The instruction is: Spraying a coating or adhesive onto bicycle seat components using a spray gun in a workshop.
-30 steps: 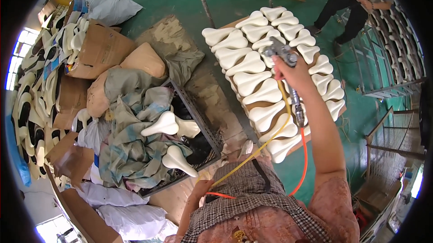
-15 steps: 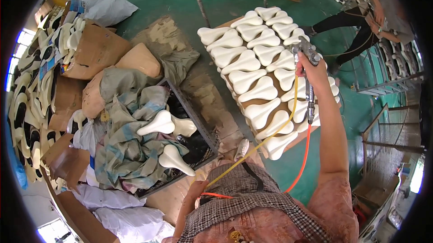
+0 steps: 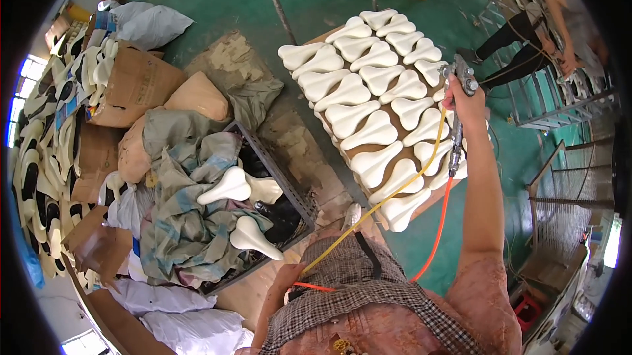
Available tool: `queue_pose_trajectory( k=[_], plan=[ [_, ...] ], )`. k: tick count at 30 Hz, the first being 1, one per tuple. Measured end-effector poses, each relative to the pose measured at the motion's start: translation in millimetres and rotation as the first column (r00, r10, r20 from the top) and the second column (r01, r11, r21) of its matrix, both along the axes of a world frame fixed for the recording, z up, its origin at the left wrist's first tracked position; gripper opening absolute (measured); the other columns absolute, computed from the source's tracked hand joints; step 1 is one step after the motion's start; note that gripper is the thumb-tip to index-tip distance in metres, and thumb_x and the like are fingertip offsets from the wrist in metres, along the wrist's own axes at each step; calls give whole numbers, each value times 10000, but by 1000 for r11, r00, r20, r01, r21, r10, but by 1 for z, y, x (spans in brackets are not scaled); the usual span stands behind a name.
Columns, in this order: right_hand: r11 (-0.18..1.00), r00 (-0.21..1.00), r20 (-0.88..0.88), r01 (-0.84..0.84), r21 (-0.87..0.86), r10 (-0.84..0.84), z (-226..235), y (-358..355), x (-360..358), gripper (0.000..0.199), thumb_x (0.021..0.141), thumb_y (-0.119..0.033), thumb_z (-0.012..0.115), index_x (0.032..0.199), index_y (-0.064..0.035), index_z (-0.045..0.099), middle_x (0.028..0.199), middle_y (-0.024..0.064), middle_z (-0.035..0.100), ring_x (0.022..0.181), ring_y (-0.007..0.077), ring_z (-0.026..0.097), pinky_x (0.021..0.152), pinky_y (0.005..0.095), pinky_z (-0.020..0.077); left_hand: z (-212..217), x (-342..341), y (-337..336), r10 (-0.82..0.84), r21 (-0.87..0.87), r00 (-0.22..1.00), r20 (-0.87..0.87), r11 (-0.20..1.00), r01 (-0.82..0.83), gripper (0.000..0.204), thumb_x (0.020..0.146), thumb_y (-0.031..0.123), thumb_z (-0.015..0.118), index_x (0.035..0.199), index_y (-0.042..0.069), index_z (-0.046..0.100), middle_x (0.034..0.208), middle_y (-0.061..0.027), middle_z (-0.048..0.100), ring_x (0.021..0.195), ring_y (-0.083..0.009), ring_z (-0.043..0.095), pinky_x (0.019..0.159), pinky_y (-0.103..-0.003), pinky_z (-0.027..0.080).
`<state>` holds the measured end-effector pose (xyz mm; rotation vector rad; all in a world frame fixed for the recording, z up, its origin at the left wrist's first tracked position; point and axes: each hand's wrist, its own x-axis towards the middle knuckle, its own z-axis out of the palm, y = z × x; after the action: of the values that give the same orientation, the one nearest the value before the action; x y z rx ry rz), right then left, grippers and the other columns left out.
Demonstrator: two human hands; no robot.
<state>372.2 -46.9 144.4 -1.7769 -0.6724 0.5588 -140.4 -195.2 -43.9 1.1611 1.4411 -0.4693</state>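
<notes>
over the board of white saddle shapes (image 3: pixel 375 101), the right hand (image 3: pixel 464 101) holds a metal spray gun (image 3: pixel 461 78), its fingers clamped on the grip near the board's right edge. a yellow hose (image 3: pixel 388 200) and an orange hose (image 3: pixel 438 233) hang from the gun toward the person's checked apron (image 3: pixel 368 276). low by the apron, the left hand (image 3: pixel 286 279) rests at the hoses; whether its fingers grip them i cannot tell. a crate (image 3: pixel 289 190) with more white shapes sits to the left.
</notes>
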Motion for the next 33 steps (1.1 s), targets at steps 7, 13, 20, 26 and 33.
queue_pose_trajectory(
  k=[7,13,20,26,33],
  plan=[
    [928,921,-156,-369,-52,357,3,-6,-83,289,835,-289,612,754,-18,559,619,30,567,540,105,561,517,239,464,6,-12,-17,32,35,999,43,999,-33,530,813,462,496,877,-44,641,760,-175,632,736,-269,611,708,-346,453],
    [946,945,-69,-321,-35,318,-4,-1,-94,265,838,-270,610,804,-16,541,608,25,552,547,100,557,498,229,454,4,-33,-27,95,12,995,31,995,-96,525,818,452,492,887,-46,642,769,-177,635,742,-268,612,720,-343,451],
    [894,875,-204,-448,3,439,5,0,-134,220,841,-228,602,797,-19,547,643,20,563,535,95,547,509,228,454,2,-42,-38,67,55,997,34,996,-69,536,825,457,472,892,-48,639,794,-198,635,776,-296,614,737,-353,450],
    [967,966,-102,-246,-72,238,-6,-19,-90,263,828,-268,619,765,-21,558,608,24,560,512,107,558,477,229,460,3,-45,-34,5,71,999,31,997,-7,538,826,456,459,890,-47,638,806,-206,632,792,-306,614,746,-358,449],
    [996,1000,-4,-16,-86,16,5,-61,-32,256,834,-267,611,834,-18,553,626,26,560,511,102,552,468,226,458,1,-33,-28,-85,95,996,3,992,84,543,813,475,459,874,-31,646,837,-225,628,834,-332,606,766,-381,441]
  ],
)
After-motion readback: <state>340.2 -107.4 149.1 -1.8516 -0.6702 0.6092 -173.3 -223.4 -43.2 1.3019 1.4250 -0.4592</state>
